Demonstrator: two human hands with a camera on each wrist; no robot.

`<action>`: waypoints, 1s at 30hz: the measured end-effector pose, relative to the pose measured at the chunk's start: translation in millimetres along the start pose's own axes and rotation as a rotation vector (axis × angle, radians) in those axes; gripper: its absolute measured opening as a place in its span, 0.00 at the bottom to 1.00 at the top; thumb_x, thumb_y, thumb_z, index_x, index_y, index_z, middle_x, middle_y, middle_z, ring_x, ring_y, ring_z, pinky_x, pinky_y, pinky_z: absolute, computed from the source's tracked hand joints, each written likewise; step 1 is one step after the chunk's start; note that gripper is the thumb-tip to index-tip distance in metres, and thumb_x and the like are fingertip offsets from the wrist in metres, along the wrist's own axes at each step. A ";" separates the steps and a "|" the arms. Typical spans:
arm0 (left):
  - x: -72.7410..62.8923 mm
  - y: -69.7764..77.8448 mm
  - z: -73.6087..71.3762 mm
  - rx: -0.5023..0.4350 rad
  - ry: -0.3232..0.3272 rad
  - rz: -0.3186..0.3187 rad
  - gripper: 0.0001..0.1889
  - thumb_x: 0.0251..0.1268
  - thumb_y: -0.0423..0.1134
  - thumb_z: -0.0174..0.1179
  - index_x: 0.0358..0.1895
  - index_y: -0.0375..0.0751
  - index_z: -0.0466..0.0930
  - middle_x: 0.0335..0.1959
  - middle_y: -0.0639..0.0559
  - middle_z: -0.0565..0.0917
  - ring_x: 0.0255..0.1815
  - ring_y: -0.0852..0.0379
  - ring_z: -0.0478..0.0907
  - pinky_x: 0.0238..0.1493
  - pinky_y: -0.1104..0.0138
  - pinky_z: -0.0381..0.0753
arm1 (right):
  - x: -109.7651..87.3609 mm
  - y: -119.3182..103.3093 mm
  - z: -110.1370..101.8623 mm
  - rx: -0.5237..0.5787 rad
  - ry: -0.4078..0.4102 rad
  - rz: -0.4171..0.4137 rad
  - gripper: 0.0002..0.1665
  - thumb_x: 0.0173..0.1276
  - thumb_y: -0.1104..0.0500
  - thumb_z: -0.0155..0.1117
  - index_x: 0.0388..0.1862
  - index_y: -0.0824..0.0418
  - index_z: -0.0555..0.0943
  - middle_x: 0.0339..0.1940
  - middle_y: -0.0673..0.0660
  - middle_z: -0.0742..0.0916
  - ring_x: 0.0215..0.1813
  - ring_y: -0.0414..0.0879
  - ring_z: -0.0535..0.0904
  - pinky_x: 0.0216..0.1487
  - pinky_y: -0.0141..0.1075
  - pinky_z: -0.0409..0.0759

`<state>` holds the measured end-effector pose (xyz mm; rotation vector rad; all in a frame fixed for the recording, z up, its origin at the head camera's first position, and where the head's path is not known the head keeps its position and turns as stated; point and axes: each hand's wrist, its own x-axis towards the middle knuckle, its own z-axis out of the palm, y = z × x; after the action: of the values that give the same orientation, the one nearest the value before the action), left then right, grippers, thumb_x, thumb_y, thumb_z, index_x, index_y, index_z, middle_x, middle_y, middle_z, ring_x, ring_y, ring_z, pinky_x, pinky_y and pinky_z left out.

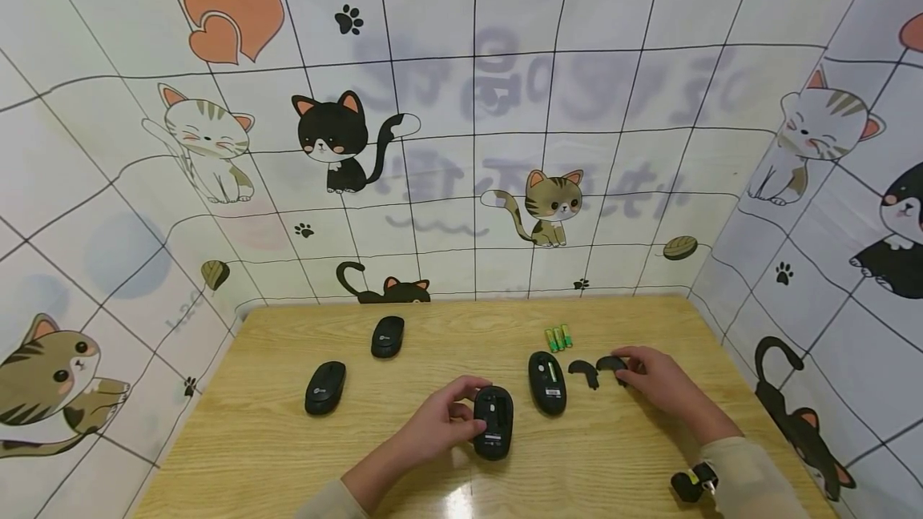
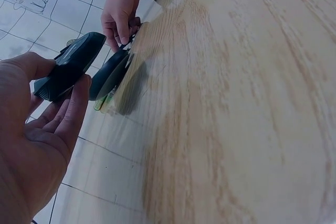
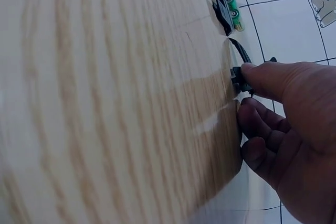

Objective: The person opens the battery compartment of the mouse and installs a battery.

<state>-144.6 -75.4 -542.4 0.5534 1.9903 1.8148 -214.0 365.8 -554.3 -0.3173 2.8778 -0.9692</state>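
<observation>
from my seat, the head view gives me the left hand [image 1: 447,415] gripping a black mouse [image 1: 493,423] by its side, underside up with its battery slot bare, above the near middle of the table [image 1: 259,455]. the right hand [image 1: 656,379] pinches a small cover [image 1: 611,364], and a loose cover [image 1: 584,372] lies just beside it. next along is a second mouse [image 1: 546,383], belly up with one battery in its slot, and three batteries [image 1: 558,338] lie beyond. i judge that a careless sweep of the right hand could knock the loose cover or set the batteries rolling toward the far edge, and the two covers look alike enough to be mixed up. bare wood left of the gripped mouse gives me room before the two upright mice [image 1: 325,388]. in the left wrist view, thumb and fingers hold that mouse tilted; a loose thumb could let it slip. in the right wrist view, the thumb lies on the cover with the fingers bent close by; it is thin, so it could twist away. i can't tell whether it touches the wood.
</observation>
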 end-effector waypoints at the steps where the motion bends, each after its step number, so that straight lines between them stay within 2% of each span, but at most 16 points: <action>1: -0.1 0.0 -0.2 0.001 0.001 -0.001 0.29 0.75 0.27 0.70 0.75 0.47 0.77 0.58 0.45 0.82 0.45 0.54 0.88 0.45 0.66 0.90 | -0.3 -0.4 -0.1 -0.008 0.000 -0.004 0.22 0.80 0.62 0.72 0.67 0.69 0.84 0.39 0.52 0.83 0.38 0.47 0.76 0.40 0.43 0.75; 10: -0.7 -0.8 -1.5 0.009 0.005 0.005 0.29 0.75 0.27 0.70 0.75 0.49 0.78 0.58 0.45 0.82 0.45 0.54 0.88 0.44 0.67 0.89 | -1.9 -0.9 -0.1 -0.010 0.005 0.009 0.21 0.81 0.61 0.72 0.66 0.69 0.84 0.38 0.52 0.83 0.38 0.46 0.76 0.39 0.42 0.76; 19: -0.8 -0.4 -1.4 0.020 0.015 0.005 0.29 0.74 0.27 0.70 0.74 0.50 0.78 0.57 0.46 0.82 0.44 0.54 0.88 0.44 0.67 0.90 | 3.1 -10.6 5.7 0.002 0.112 0.001 0.19 0.81 0.60 0.71 0.63 0.69 0.84 0.41 0.54 0.83 0.40 0.46 0.80 0.37 0.41 0.80; 25: -1.6 0.5 -1.4 0.009 0.002 0.012 0.28 0.75 0.27 0.70 0.75 0.46 0.77 0.58 0.45 0.82 0.44 0.55 0.88 0.45 0.66 0.90 | 7.1 -21.5 8.0 0.013 0.128 -0.008 0.17 0.80 0.62 0.73 0.62 0.68 0.85 0.41 0.53 0.84 0.41 0.46 0.81 0.38 0.40 0.82; 30: -1.6 -0.5 -0.4 0.010 0.001 0.020 0.29 0.75 0.27 0.70 0.75 0.48 0.78 0.57 0.45 0.82 0.44 0.55 0.88 0.45 0.67 0.90 | 9.2 -26.8 8.8 0.035 0.133 -0.016 0.16 0.80 0.62 0.72 0.61 0.68 0.85 0.42 0.53 0.85 0.42 0.47 0.81 0.38 0.38 0.82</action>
<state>-143.5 -76.6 -542.8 0.5776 2.0026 1.8177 -217.2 337.7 -545.2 -0.2836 2.9772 -1.0812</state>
